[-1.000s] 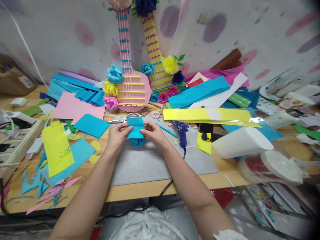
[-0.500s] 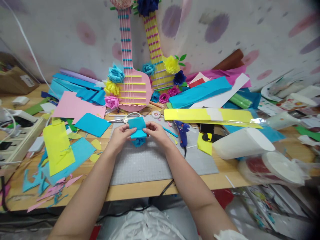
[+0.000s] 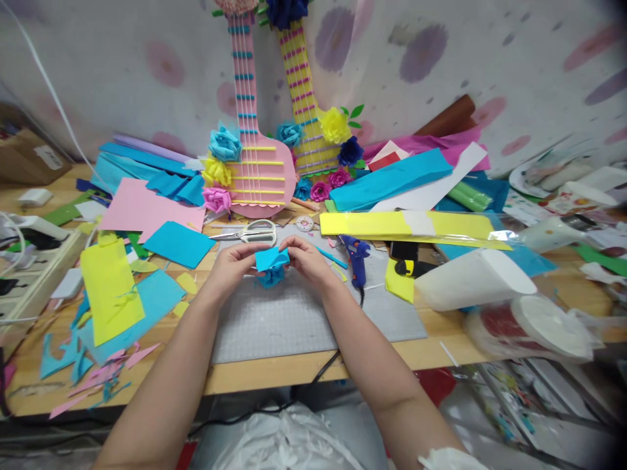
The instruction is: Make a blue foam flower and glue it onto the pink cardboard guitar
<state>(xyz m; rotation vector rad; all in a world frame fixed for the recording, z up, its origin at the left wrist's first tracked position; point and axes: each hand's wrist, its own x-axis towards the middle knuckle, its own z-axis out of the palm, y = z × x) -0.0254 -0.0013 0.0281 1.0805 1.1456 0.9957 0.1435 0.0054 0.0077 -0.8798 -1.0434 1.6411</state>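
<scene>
The left hand (image 3: 230, 261) and the right hand (image 3: 306, 260) are just above the grey mat (image 3: 274, 320) on the counter (image 3: 431, 346). Their fingers pinch one blue paper (image 3: 271, 258), one side each, and bend it in the middle. It looks like a folding step. A neat fold needs the edges held tight together. One blue paper flower (image 3: 271, 277) sits just under it. Farther back lie one pair of scissors (image 3: 249, 232) and one glue gun (image 3: 356, 254). Two paper guitars, pink (image 3: 259, 176) and yellow (image 3: 306, 130), lean on the wall.

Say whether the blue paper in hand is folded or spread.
Folded: the blue paper shows a crease, pinched between left hand and right hand.
</scene>
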